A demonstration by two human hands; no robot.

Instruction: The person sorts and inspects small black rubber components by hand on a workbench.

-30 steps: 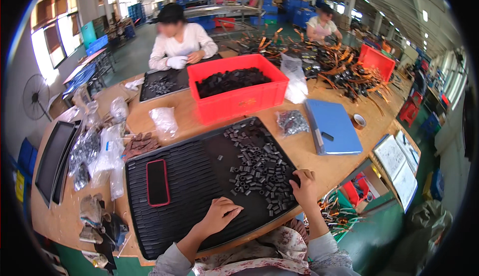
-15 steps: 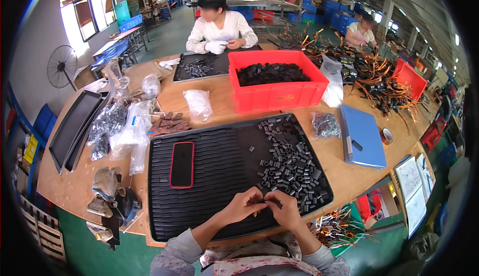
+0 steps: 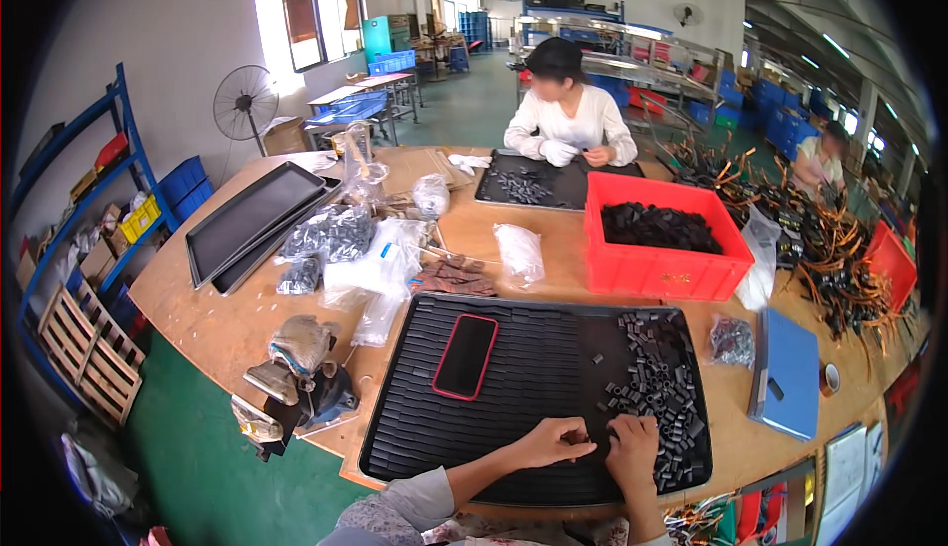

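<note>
partly hidden, the fingertips of the right hand (image 3: 632, 447) curl down at the left edge of a pile of small black tubes (image 3: 679, 447), so i cannot tell whether it grips any. the left hand (image 3: 553, 442) is just beside it, apart, thumb and fingers bent close; any piece between them is too small to make out. the tubes lie on the right side of a black tray (image 3: 596, 334), beside rows of flat black strips (image 3: 538, 368) under a red-edged phone (image 3: 465, 356). beyond stands a red bin (image 3: 662, 279); a blue binder (image 3: 790, 378) lies right, and white papers (image 3: 845, 472) at lower right are cut off.
</note>
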